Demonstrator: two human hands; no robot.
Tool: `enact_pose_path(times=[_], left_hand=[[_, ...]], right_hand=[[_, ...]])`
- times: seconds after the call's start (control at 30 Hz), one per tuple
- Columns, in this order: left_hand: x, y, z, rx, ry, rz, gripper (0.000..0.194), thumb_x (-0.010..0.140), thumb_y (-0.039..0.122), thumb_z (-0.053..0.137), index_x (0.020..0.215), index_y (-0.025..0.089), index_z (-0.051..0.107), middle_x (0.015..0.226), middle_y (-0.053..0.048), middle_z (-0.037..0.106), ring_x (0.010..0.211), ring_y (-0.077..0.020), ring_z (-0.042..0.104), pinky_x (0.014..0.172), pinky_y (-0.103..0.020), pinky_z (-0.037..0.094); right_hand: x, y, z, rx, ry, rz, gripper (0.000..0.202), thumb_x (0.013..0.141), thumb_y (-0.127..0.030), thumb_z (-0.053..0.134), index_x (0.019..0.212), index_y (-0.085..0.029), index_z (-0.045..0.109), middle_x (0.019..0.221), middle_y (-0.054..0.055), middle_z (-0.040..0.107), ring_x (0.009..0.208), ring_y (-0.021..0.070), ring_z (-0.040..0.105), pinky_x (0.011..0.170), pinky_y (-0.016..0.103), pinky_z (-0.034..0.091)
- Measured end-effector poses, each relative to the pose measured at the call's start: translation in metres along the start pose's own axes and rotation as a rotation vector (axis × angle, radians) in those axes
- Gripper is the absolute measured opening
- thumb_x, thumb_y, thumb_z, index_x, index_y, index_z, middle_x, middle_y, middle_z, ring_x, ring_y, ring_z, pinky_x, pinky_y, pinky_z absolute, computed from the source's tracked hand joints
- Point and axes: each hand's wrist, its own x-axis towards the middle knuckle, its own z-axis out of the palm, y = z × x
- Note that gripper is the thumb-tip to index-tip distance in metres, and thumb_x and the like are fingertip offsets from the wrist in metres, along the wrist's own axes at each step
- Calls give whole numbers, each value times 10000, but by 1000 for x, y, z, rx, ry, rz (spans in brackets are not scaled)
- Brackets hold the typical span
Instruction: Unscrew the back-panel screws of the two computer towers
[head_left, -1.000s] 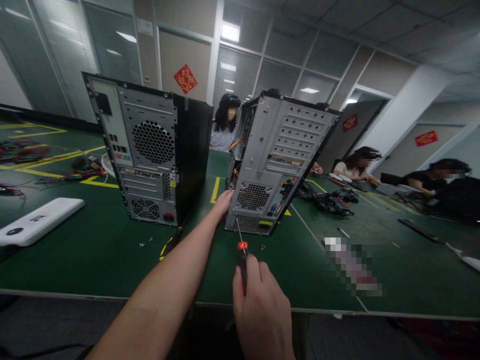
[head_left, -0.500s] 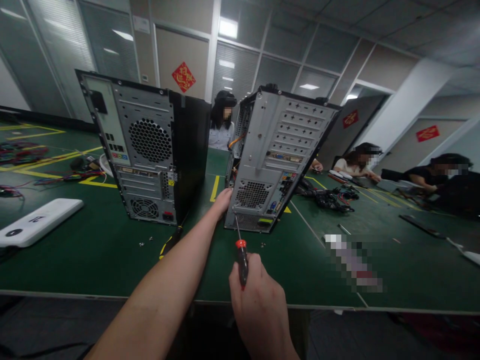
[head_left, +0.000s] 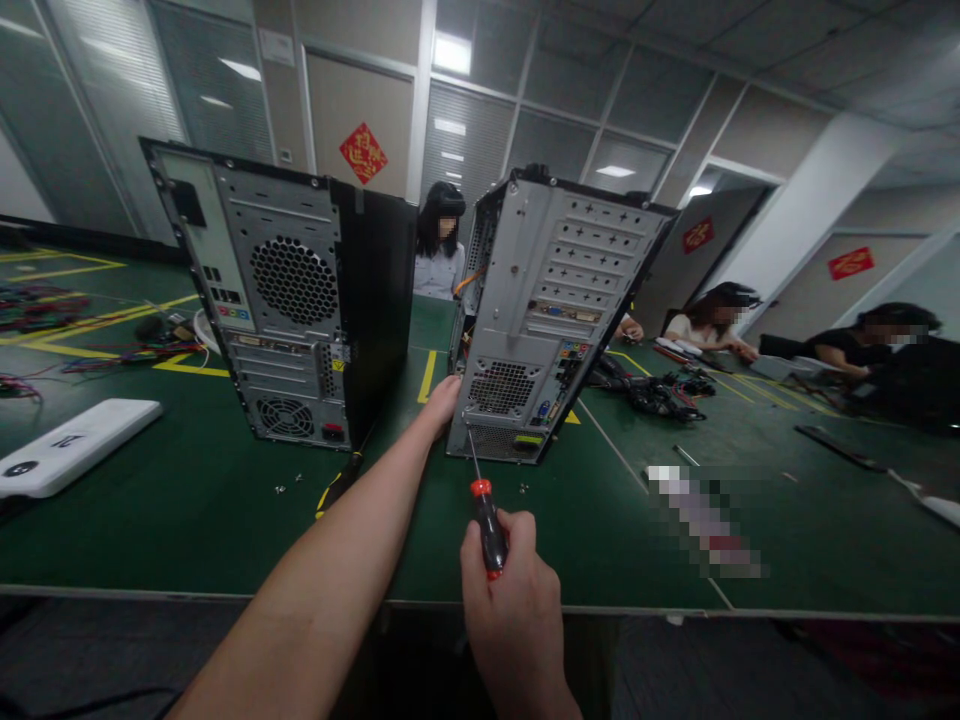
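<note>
My right hand [head_left: 517,590] is closed around the black-and-red handle of a screwdriver [head_left: 491,535]. The shaft points up and away, its tip at the lower left of the back panel of a grey computer case [head_left: 502,330]. That case stands upright, with its left side open and an orange cable showing inside. My left hand [head_left: 444,402] is at the open side, low down; its fingers are hidden by the case. A few small screws [head_left: 523,488] lie in front of the case.
To the left stands a second computer case [head_left: 292,220], with a yellow-and-black tool [head_left: 339,485] and more screws [head_left: 281,489] before it. A white power bank [head_left: 79,450] lies far left. Cable bundles [head_left: 660,390] lie on the green table [head_left: 225,540]. Several people sit beyond.
My right hand has shifted its grip slightly down the screwdriver handle, with thumb and fingers now spread more to its sides. The left hand stays by the case. The view has drifted a little.
</note>
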Motion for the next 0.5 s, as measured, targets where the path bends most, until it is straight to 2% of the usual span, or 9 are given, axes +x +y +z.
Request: enact_pose_path(times=[0.13,0.27,0.5], left_hand=[[0,1,0,-14,1,-64,235,893,342,709,1071,205,778,1058,-73,805,1118,-266,696,1061,-395,530],[0,2,0,-8,3,-67,236,886,352,709,1061,207,772,1101,-83,795,1123,-273,696,1059,-408,536],[-2,6,2,13,12,-78,220,908,356,698,1041,196,771,1067,-92,798,1086,-269,704,1043,-403,548]], right_hand=[[1,-3,-2,33,-3,47,205,1053,-422,478,958,-254,549,665,0,702,516,208,701,482,265,398],[3,-8,-6,50,-20,109,213,1033,-437,492,956,-252,564,660,11,709,531,219,708,492,269,408],[-2,-8,1,105,-4,188,242,1035,-467,502,973,-242,568,649,13,691,497,201,655,482,269,381]])
